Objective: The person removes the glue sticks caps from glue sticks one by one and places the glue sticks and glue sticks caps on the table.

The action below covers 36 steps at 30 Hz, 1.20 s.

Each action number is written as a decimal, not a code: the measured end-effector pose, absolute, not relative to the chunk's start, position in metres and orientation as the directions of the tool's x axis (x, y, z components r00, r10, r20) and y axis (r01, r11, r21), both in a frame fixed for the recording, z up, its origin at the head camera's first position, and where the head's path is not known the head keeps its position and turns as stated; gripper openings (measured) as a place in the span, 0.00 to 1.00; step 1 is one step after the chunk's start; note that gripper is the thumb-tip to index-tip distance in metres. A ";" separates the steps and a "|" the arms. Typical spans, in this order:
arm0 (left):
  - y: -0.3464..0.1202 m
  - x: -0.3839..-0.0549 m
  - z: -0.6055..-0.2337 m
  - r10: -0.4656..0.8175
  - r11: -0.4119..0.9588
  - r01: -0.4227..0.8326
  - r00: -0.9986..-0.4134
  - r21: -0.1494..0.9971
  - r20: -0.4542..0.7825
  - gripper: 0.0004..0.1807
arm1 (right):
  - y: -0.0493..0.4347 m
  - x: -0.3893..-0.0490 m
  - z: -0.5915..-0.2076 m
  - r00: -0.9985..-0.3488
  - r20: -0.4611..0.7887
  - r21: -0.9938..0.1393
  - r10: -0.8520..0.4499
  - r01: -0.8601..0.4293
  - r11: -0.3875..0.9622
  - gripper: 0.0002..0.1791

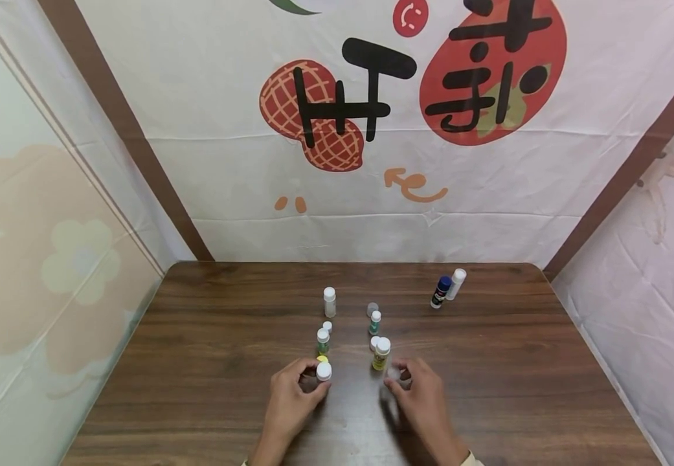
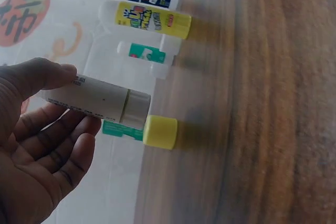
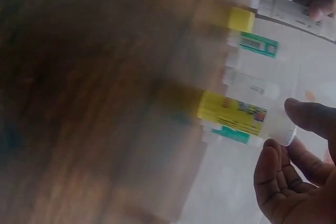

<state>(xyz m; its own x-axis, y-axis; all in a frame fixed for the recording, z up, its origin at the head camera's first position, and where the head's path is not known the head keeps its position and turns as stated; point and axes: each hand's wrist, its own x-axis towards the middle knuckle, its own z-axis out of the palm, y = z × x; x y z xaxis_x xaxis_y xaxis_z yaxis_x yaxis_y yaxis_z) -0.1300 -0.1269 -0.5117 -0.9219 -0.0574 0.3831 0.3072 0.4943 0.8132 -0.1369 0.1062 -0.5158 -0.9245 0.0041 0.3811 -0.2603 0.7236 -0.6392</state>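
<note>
My left hand (image 1: 292, 398) grips a white-labelled glue stick (image 2: 94, 98) with a white top, holding it upright. Just behind it on the table is a yellow cap (image 2: 160, 132). Between the thumb and fingers of my right hand (image 1: 424, 391) is a translucent cap (image 1: 393, 373), blurred in the head view. A yellow glue stick (image 1: 381, 355) stands just beyond that hand, with a white cap (image 1: 375, 343) beside it. Farther back are two green-labelled glue sticks, one on the left (image 1: 322, 342) and one on the right (image 1: 375, 322).
A white glue stick (image 1: 329, 302) stands at the back of the left row, with a small white cap (image 1: 327, 327) before it. Another translucent cap (image 1: 373, 309) lies at the back of the right row. Dark blue (image 1: 440, 292) and white (image 1: 456, 283) sticks stand at the back right.
</note>
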 end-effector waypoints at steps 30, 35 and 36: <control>-0.131 -0.134 -0.527 -0.128 0.555 0.122 -0.965 0.823 0.229 0.14 | 0.085 -0.147 -0.541 -0.951 0.288 -0.480 -0.109 -0.242 0.843 0.18; -0.131 -0.134 -0.528 -0.124 0.545 0.144 -0.960 0.826 0.250 0.14 | 0.087 -0.144 -0.540 -0.958 0.270 -0.501 -0.095 -0.224 0.836 0.18; -0.131 -0.134 -0.528 -0.122 0.543 0.148 -0.960 0.827 0.252 0.14 | 0.089 -0.143 -0.538 -0.963 0.255 -0.512 -0.086 -0.210 0.833 0.18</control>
<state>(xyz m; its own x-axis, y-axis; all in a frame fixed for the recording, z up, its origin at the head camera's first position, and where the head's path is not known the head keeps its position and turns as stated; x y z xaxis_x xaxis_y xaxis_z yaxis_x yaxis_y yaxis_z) -0.1343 -0.1306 -0.5277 -0.9600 -0.1220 0.2519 0.1478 0.5432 0.8265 -0.1433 0.0888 -0.5384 -0.9631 -0.0860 0.2549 -0.2098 0.8329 -0.5121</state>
